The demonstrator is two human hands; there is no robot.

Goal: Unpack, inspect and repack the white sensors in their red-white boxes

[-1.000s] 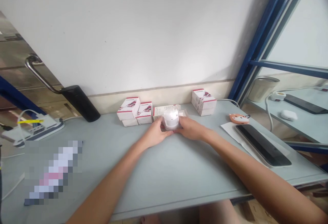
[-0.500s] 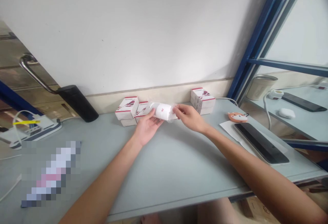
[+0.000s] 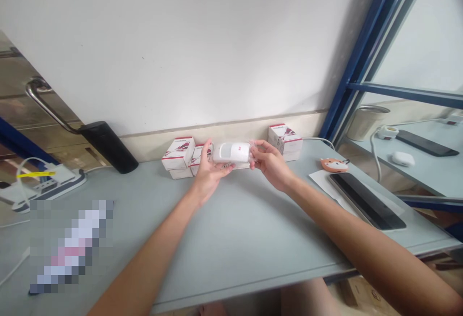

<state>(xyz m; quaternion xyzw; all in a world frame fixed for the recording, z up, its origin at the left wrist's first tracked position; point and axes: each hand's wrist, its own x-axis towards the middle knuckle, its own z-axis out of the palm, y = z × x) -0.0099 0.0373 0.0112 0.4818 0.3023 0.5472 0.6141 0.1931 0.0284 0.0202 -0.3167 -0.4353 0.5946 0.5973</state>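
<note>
White, red-edged boxes [image 3: 178, 150] stand on the surface [image 3: 231, 239] left of the left hand [image 3: 207, 174], which cradles the left end of a white device [image 3: 232, 152] held between both hands; the right hand [image 3: 270, 163] pinches clear wrapping [image 3: 251, 148] at its right end. Farther right lies a phone [image 3: 367, 201].

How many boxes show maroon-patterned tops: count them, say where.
3: left box atop another box, middle box partly behind the left hand, right box beyond the right hand. More may be hidden behind the hands.
</note>
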